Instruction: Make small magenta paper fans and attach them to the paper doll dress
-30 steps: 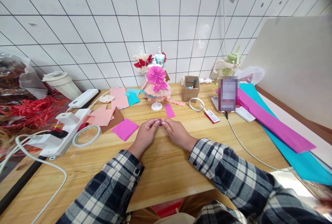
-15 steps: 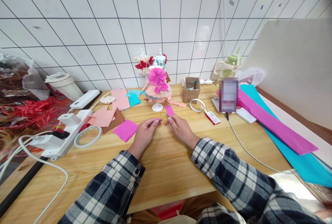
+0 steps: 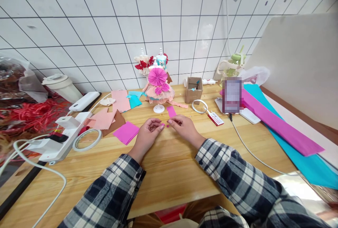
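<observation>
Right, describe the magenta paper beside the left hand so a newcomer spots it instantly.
On the wooden table, find the left hand. Just left of it lies the magenta paper, squarish, unlike the narrow magenta strip beyond the right hand.

You're looking from your own head, forward and down, left hand (image 3: 149, 131) and right hand (image 3: 184, 128) near mid-view, tabletop (image 3: 171, 171) close below, tiled wall (image 3: 171, 2) facing you beyond!

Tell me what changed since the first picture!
The left hand and right hand were together; now they've moved apart sideways, leaving a small gap. A tiny pink piece shows at the left hand's fingertips. The pink paper stack, dress and cardboard box stayed put.
</observation>
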`<control>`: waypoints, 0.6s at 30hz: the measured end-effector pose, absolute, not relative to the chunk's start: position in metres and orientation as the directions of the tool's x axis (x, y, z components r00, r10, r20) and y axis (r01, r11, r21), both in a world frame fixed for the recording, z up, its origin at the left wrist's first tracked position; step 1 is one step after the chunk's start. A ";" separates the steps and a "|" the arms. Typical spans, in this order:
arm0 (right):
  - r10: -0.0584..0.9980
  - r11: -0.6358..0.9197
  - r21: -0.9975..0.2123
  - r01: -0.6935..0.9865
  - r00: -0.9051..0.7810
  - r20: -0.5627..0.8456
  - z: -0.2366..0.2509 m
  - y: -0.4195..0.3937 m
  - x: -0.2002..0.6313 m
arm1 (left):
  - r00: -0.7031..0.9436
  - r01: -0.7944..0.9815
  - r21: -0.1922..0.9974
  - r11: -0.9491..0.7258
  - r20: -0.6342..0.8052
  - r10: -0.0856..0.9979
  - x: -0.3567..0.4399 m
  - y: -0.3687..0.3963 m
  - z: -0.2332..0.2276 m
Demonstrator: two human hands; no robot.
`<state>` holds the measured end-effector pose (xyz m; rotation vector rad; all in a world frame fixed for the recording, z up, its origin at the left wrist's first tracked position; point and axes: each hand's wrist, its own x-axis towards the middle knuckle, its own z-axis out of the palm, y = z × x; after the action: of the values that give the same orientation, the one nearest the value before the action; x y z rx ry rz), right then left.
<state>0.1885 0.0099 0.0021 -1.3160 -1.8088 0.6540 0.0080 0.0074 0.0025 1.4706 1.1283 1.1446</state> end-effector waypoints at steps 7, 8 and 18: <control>0.969 0.210 -0.946 0.247 -0.183 0.167 -0.001 0.008 0.179 | 0.217 0.162 0.975 -0.155 0.118 0.969 0.009 0.003 0.005; 0.969 0.211 -0.944 0.255 -0.180 0.168 -0.001 0.009 0.180 | 0.231 0.165 0.974 -0.157 0.117 0.966 0.009 0.002 0.006; 0.971 0.208 -0.920 0.333 -0.184 0.152 0.002 0.005 0.176 | 0.190 0.167 0.979 -0.112 0.080 0.979 0.005 0.007 0.002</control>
<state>0.1764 0.0050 0.0019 -1.2420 -1.6700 0.9888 0.0047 0.0066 0.0021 1.4927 1.1503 1.0511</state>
